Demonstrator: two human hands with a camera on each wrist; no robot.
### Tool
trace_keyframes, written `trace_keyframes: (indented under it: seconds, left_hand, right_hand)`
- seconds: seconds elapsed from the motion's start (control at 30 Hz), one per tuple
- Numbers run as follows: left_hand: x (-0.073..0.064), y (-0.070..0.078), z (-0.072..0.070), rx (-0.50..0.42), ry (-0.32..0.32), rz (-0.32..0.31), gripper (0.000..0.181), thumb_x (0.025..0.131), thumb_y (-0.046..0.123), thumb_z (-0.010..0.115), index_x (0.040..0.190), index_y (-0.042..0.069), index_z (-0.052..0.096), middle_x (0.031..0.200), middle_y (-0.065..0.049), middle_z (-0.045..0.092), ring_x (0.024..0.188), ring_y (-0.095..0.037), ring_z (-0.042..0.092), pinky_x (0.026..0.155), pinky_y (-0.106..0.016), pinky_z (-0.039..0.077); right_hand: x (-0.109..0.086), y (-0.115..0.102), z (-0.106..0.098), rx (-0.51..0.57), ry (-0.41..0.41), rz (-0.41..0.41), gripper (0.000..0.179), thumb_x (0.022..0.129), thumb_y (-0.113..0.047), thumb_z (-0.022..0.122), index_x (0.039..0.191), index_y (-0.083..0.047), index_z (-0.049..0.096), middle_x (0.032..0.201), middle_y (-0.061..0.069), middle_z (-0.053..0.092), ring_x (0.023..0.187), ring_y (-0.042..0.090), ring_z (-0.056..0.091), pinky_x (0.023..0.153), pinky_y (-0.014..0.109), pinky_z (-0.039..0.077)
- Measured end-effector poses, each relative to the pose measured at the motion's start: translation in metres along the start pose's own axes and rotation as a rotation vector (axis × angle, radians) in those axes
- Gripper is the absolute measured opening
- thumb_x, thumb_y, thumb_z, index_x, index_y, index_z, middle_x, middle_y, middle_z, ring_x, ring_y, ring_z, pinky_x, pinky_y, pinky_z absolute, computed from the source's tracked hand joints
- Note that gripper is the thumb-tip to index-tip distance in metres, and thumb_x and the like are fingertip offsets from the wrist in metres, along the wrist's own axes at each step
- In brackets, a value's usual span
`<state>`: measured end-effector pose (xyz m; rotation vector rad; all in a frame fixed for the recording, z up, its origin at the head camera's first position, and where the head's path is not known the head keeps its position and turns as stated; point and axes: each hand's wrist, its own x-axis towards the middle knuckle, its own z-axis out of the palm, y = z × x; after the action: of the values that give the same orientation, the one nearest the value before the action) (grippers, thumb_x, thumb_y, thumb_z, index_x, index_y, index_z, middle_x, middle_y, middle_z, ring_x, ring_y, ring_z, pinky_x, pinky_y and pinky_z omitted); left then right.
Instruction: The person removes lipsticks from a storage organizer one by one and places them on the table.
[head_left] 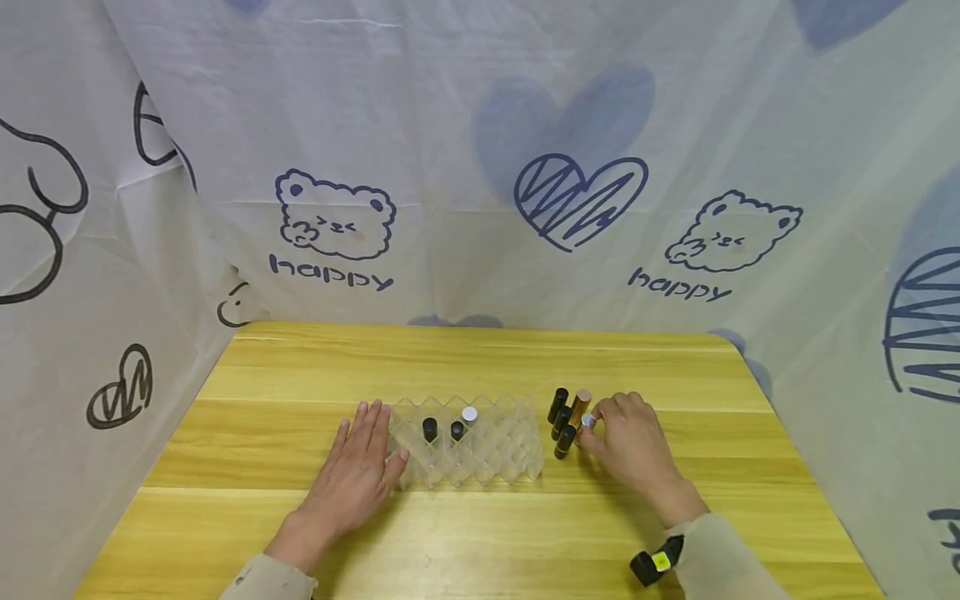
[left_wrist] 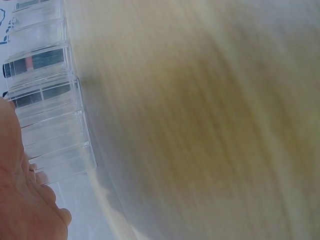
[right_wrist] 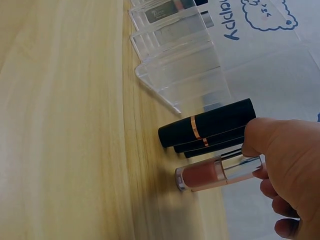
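Note:
My left hand (head_left: pixel 352 475) lies along the left end of a clear plastic lipstick organizer (head_left: pixel 529 458), fingers straight and the thumb at its front corner. Two black-capped tubes (head_left: pixel 430 429) and one with a silvery-white cap (head_left: pixel 469 415) stand in its compartments. To the right of the organizer, my right hand (head_left: pixel 633 442) pinches a lip gloss tube (right_wrist: pixel 201 173) by its silver cap between thumb and fingers. This tube has a clear case with a dusty-pink lower part. Right beside it stand several black lipsticks (right_wrist: pixel 220 123) with thin copper bands, and a rose-gold tube (head_left: pixel 581 403).
The wooden table (head_left: pixel 480 542) reaches back to a white cloth (head_left: pixel 450 125) printed with hearts and bears, which also hangs along both sides. A black band with a yellow-marked device (head_left: pixel 660 562) is on the right wrist, by the beige sleeve (head_left: pixel 723 558).

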<state>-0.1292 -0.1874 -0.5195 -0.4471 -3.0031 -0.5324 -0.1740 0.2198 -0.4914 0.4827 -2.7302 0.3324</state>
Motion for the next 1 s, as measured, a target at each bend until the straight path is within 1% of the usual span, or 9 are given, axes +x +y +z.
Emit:
trace_keyframes:
  seconds: [0.33,0.6,0.83,1.0]
  left_hand:
    - [-0.0002,0.0004,-0.0001,0.002,0.0,0.003,0.076,0.114,0.047,0.038,0.165,-0.006,0.02,0.174,-0.025,0.019,0.162,-0.042,0.016,0.13,-0.065,0.016]
    - [-0.0002,0.0004,-0.0008,0.004,-0.001,0.003,0.075,0.114,0.046,0.039,0.165,-0.006,0.02,0.173,-0.025,0.02,0.162,-0.043,0.016,0.13,-0.064,0.015]
    - [-0.0002,0.0004,-0.0016,-0.004,-0.011,-0.001,0.076,0.114,0.048,0.037,0.166,-0.005,0.02,0.174,-0.025,0.019,0.162,-0.042,0.015,0.13,-0.064,0.014]
    - [-0.0004,0.0006,-0.002,-0.006,-0.013,-0.003,0.076,0.114,0.048,0.037,0.166,-0.005,0.02,0.174,-0.025,0.019,0.162,-0.043,0.015,0.13,-0.064,0.014]
  right_hand:
    - [0.0043,0.0025,0.0016,-0.013,-0.01,-0.006,0.02,0.085,-0.019,0.084,0.091,-0.003,0.074,0.086,0.009,0.068,0.079,0.027,0.056,0.071,0.04,0.051]
    - [0.0055,0.0035,0.0024,0.005,-0.033,0.019,0.02,0.086,-0.019,0.083,0.093,-0.003,0.074,0.086,0.008,0.067,0.081,0.026,0.055,0.07,0.038,0.05]
    - [0.0065,0.0039,0.0028,-0.001,-0.011,-0.002,0.019,0.085,-0.018,0.083,0.092,-0.003,0.074,0.087,0.009,0.068,0.081,0.027,0.056,0.071,0.038,0.051]
    - [0.0068,0.0036,0.0019,0.0,-0.009,-0.001,0.019,0.086,-0.018,0.083,0.092,-0.003,0.074,0.087,0.009,0.068,0.081,0.027,0.056,0.071,0.039,0.051]
